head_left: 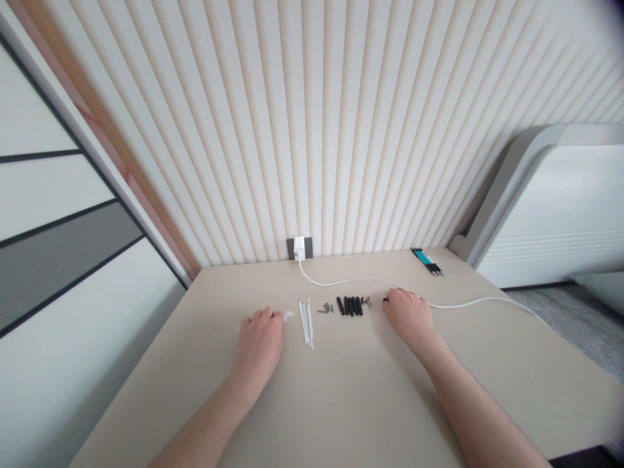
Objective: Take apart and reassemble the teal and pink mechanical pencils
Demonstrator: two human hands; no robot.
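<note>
While the forearms are laid across a beige tabletop (341,403), the left hand (258,344) and the right hand (408,320) are held palm down, with the fingers half curled. No object is seen gripped by the left hand; its fingertips (267,314) are placed just beside a small cluster of white plastic pieces (288,315). Whether a small black piece (385,299) at the right hand's fingertips is held or merely touched cannot be told. Between the hands, parts are laid out in a single row: thin white rods (305,323), small grey fittings (325,308), short black tubes (350,305) and further grey fittings (366,301). For good handling, each kind should be kept in its own group, and a single part should be taken between the fingertips without neighbouring groups being disturbed. Beyond the row, a white cable (361,282) is run across the table from a white plug adapter (299,247) at a dark wall socket (307,248). A bundle of teal-and-black pens (427,261) is placed at the far edge, before a ribbed cream wall panel (370,130).
</note>
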